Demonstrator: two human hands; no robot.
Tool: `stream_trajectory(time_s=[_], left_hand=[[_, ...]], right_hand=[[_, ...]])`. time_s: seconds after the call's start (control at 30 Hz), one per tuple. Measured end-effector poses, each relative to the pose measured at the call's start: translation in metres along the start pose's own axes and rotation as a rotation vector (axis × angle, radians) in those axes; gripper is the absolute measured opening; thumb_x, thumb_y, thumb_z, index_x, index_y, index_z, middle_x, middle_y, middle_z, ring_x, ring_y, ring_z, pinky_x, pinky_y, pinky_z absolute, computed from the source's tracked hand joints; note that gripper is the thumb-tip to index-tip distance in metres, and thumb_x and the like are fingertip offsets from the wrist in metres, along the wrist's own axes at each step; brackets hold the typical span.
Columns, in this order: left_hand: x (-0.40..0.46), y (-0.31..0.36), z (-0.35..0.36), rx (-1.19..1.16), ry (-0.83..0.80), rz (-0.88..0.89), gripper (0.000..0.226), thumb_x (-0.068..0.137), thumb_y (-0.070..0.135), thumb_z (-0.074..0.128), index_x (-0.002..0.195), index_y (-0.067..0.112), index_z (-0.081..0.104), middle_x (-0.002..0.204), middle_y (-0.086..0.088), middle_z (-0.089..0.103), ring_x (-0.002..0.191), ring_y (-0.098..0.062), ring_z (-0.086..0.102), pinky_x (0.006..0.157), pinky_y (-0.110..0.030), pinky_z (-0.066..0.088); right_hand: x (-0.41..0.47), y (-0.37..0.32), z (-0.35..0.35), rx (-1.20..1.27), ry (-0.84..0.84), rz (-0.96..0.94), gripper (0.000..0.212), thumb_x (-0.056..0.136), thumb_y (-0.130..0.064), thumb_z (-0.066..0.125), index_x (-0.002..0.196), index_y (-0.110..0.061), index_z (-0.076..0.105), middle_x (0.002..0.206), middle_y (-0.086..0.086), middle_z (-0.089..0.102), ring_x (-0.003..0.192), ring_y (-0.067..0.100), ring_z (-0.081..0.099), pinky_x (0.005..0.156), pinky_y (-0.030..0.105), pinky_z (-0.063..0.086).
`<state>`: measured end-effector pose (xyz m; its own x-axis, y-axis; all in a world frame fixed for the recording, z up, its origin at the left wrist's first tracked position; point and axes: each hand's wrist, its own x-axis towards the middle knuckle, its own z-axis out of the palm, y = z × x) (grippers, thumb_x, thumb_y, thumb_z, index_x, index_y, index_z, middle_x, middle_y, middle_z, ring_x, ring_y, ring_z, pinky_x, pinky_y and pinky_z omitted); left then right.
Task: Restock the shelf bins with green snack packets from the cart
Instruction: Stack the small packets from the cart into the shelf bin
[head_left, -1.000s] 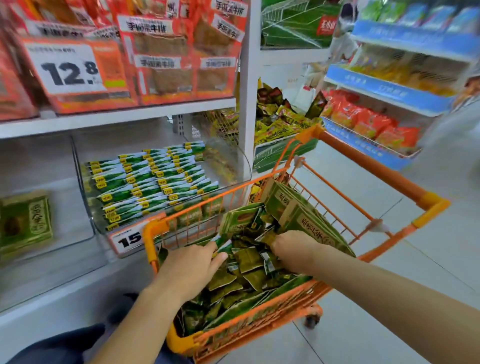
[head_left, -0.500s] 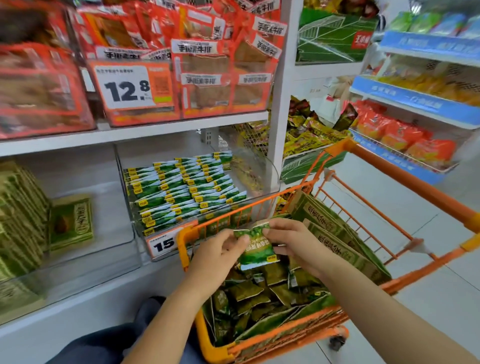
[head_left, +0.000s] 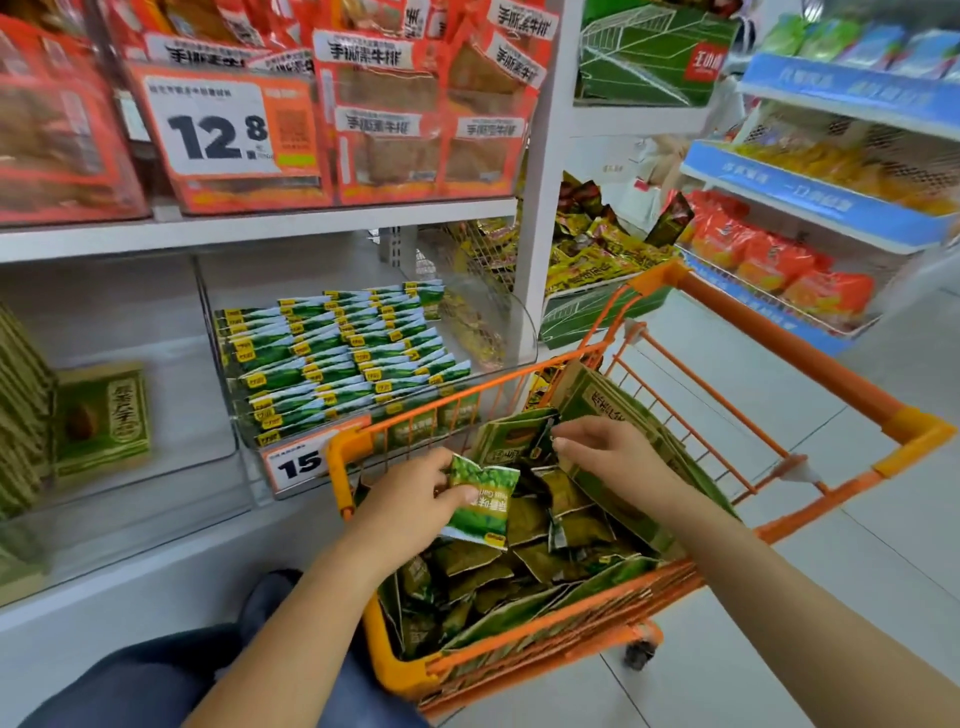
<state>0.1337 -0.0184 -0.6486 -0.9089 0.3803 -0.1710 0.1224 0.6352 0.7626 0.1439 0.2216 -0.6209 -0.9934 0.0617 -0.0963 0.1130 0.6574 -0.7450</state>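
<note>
An orange wire cart (head_left: 789, 340) in front of me holds a heap of dark green snack packets (head_left: 524, 561) and flattened green cartons. My left hand (head_left: 415, 493) pinches a bright green packet (head_left: 483, 501) above the heap, near the cart's left rim. My right hand (head_left: 608, 449) hovers over the cart's middle, fingers curled at the edge of a green carton (head_left: 511, 436); whether it grips it I cannot tell. Left of the cart, a clear shelf bin (head_left: 244, 436) holds rows of green and white packets (head_left: 337, 348), with a price tag reading 15 on its front.
The clear bin (head_left: 171, 415) to the left holds one green box (head_left: 101, 415) and stacked green packs at the far left. Red snack packs fill the upper shelf. Blue shelves with orange bags stand at the right, across a tiled aisle (head_left: 883, 571).
Both hands came up out of the heap with a bright green packet. My right hand then let go of it and moved right; my left hand keeps it. The view shifted left.
</note>
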Motion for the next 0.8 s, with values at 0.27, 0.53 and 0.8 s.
stream_trajectory(time_s=[0.27,0.53,0.8], left_hand=[[-0.004,0.004,-0.009,-0.328,0.183,0.086,0.037,0.086,0.044,0.063,0.122,0.046,0.054,0.122,0.020,0.056,0.112,0.005,0.051,0.091,-0.035,0.053],[0.032,0.039,-0.040,-0.505,0.379,0.084,0.018,0.093,0.016,0.061,0.110,0.023,0.059,0.106,0.006,0.065,0.085,0.007,0.063,0.064,-0.012,0.052],[0.185,0.025,-0.095,-0.166,0.565,0.026,0.008,0.078,0.028,0.070,0.082,0.022,0.069,0.094,-0.015,0.072,0.082,-0.029,0.067,0.077,-0.042,0.054]], right_hand=[[0.001,-0.038,0.044,0.285,-0.289,-0.133,0.009,0.082,-0.015,0.073,0.092,-0.015,0.071,0.075,-0.010,0.070,0.069,0.002,0.061,0.065,0.016,0.046],[0.053,-0.052,0.033,0.392,-0.076,-0.209,0.031,0.081,-0.048,0.065,0.095,-0.021,0.071,0.078,-0.011,0.070,0.079,0.006,0.065,0.077,0.030,0.052],[0.123,-0.002,0.055,-0.542,0.275,-0.590,0.043,0.099,-0.039,0.032,0.091,-0.013,0.066,0.080,0.006,0.066,0.083,0.028,0.062,0.098,0.040,0.035]])
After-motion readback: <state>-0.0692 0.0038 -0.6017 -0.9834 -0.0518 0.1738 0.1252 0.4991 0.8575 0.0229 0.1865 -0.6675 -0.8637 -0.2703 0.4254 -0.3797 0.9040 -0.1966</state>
